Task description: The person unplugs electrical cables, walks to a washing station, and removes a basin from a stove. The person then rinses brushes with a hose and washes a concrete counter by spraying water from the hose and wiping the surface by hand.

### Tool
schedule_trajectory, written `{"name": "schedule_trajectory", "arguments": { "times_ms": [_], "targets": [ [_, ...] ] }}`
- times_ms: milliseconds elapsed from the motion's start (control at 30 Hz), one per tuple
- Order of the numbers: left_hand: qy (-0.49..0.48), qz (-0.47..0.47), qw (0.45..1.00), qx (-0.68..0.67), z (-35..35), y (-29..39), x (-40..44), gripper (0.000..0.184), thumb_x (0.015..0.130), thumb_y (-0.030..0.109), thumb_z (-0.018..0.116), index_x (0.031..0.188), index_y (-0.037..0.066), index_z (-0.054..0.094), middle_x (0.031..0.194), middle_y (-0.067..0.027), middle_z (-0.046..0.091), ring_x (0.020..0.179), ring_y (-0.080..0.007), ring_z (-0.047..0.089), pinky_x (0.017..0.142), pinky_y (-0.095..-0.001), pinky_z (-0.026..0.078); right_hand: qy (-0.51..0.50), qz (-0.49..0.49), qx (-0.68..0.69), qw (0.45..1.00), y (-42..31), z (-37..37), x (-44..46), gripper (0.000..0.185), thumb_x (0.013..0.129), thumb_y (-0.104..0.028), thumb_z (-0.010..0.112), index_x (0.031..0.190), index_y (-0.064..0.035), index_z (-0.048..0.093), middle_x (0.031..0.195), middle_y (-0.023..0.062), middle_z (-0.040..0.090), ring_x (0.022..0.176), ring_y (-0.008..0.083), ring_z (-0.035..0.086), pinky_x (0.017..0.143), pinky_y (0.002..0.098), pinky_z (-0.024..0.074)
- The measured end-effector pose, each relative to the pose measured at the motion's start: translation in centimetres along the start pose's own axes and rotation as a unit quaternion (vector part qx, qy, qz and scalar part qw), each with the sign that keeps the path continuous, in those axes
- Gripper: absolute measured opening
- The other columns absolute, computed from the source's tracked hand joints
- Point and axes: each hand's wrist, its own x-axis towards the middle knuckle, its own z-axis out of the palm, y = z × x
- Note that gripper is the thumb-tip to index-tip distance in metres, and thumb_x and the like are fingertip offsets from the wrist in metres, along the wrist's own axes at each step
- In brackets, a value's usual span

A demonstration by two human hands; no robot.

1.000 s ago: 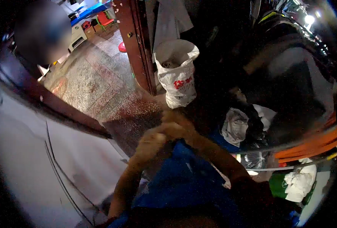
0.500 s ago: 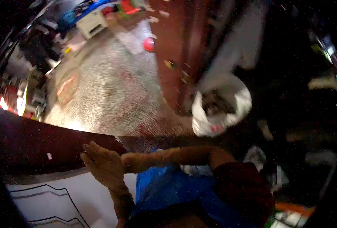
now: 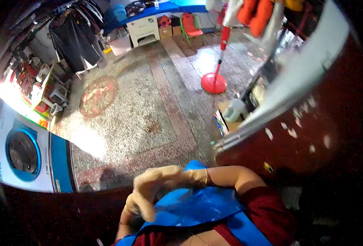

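Op.: Grip status?
Insp.: Your L hand (image 3: 143, 189) is blurred, thumb spread apart from fingers. Your R hand (image 3: 188, 178) overlaps it in view, fingers partly hidden; can't tell if spread or pinching.
Op.: Item loc.?
Insp.: Pale gloves (image 3: 198, 177) on both, R cuff at wrist, just above your blue apron (image 3: 202, 207).
Op.: Surroundings?
Insp.: Dryer (image 3: 44, 164) far L; red chair (image 3: 191, 29), green frame, at back; red round-based pole stand (image 3: 214, 84) R of ctr.

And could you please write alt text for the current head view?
A person's left hand and right hand are close together in front of a blue apron. Beyond lies a speckled floor, with a front-loading machine and hanging dark clothes at left and a red chair further back.
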Motion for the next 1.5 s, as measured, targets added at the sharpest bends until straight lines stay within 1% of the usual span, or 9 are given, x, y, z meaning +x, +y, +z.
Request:
{"name": "schedule_trajectory", "arguments": {
  "times_ms": [33,100,133,467,733,800,833,1167,1500],
  "targets": [
    [0.088,-0.087,0.992,0.0,-1.0,2.3,2.3,0.063,0.081,0.034,0.076,0.121,-0.008,0.052,0.122,-0.0222,0.056,0.118,-0.0331,0.055,0.096,-0.0402,0.046,-0.013,0.01,0.033,0.999,-0.1,-2.8,1.4,0.042,0.093,-0.024,0.062,0.132,-0.01,0.056,0.131,0.0062,0.058,0.122,0.0256,0.053,0.102,0.0368,0.0427],
    [-0.415,0.074,0.713,0.56,-2.8,6.7,11.1,0.096,0.067,0.043,0.086,0.135,-0.009,0.045,0.138,-0.0295,0.049,0.13,-0.0348,0.05,0.105,-0.0389,0.042,-0.036,0.034,0.088,0.995,0.2,-8.5,5.2,0.044,0.093,-0.027,0.062,0.133,-0.0106,0.055,0.133,0.0059,0.057,0.124,0.0268,0.052,0.103,0.0372,0.0419],
    [-0.41,0.135,0.707,0.561,-4.2,7.1,13.6,0.112,0.052,0.05,0.091,0.137,-0.007,0.045,0.132,-0.0237,0.054,0.122,-0.0328,0.057,0.104,-0.0386,0.042,-0.049,0.039,0.105,0.993,0.2,-11.9,7.6,0.046,0.093,-0.029,0.062,0.134,-0.0108,0.055,0.134,0.0057,0.056,0.125,0.0274,0.052,0.104,0.0375,0.0416],
    [-0.023,0.565,0.728,0.389,-16.8,23.8,30.1,0.122,0.071,0.071,0.069,0.155,0.033,-0.011,0.161,-0.0181,0.015,0.142,-0.0425,0.028,0.117,-0.0568,0.021,-0.105,-0.102,-0.272,0.951,-22.6,-26.2,27.4,0.058,0.094,-0.025,0.067,0.145,-0.0106,0.045,0.132,0.0083,0.056,0.118,0.0194,0.055,0.104,0.0361,0.0412],
    [0.187,0.629,0.668,0.351,-27.7,38.7,33.2,0.11,0.077,0.059,0.073,0.156,0.018,0.007,0.156,-0.0226,0.024,0.139,-0.0422,0.034,0.113,-0.0554,0.028,-0.36,0.231,0.297,0.854,-19.4,-30.0,48.9,0.044,0.095,-0.025,0.061,0.132,-0.0007,0.056,0.129,0.0112,0.06,0.12,0.0204,0.055,0.102,0.0368,0.0437],
    [0.159,0.636,0.663,0.36,-31.7,43.7,34.5,0.092,0.084,0.043,0.075,0.153,0.014,0.022,0.15,-0.023,0.036,0.132,-0.0418,0.045,0.11,-0.0543,0.036,-0.354,0.155,-0.295,0.874,-20.3,-31.1,55.9,0.045,0.095,-0.033,0.059,0.125,0.0007,0.06,0.128,0.0118,0.061,0.119,0.0206,0.055,0.102,0.0364,0.0436],
    [0.157,0.617,0.67,0.383,-33.8,45.7,34.7,0.091,0.08,0.04,0.079,0.15,0.009,0.029,0.148,-0.0234,0.039,0.133,-0.0409,0.045,0.11,-0.0544,0.034,-0.283,0.336,0.107,0.892,-19.8,-31.8,57.6,0.044,0.098,-0.027,0.057,0.134,-0.0026,0.053,0.13,0.0105,0.058,0.119,0.0188,0.052,0.101,0.0377,0.0392],
    [0.077,0.416,0.47,0.774,-46.2,74.1,44.9,0.053,0.08,0.023,0.077,0.123,-0.003,0.058,0.121,-0.0189,0.064,0.118,-0.0326,0.06,0.109,-0.0508,0.037,-0.179,0.136,-0.141,0.964,-24.4,-46.7,83.3,0.056,0.093,-0.039,0.064,0.137,-0.0071,0.05,0.132,0.0096,0.056,0.123,0.0199,0.05,0.105,0.0399,0.0391],
    [0.613,-0.069,0.636,0.463,-88.4,76.7,35.9,0.075,0.078,0.046,0.075,0.133,-0.001,0.054,0.135,-0.0233,0.056,0.124,-0.0348,0.055,0.104,-0.0406,0.044,-0.114,0.172,-0.367,0.907,-24.2,-66.7,113.2,0.066,0.092,-0.042,0.065,0.143,-0.0053,0.044,0.144,0.0185,0.047,0.133,0.0344,0.046,0.11,0.0439,0.038]
  ]
}}
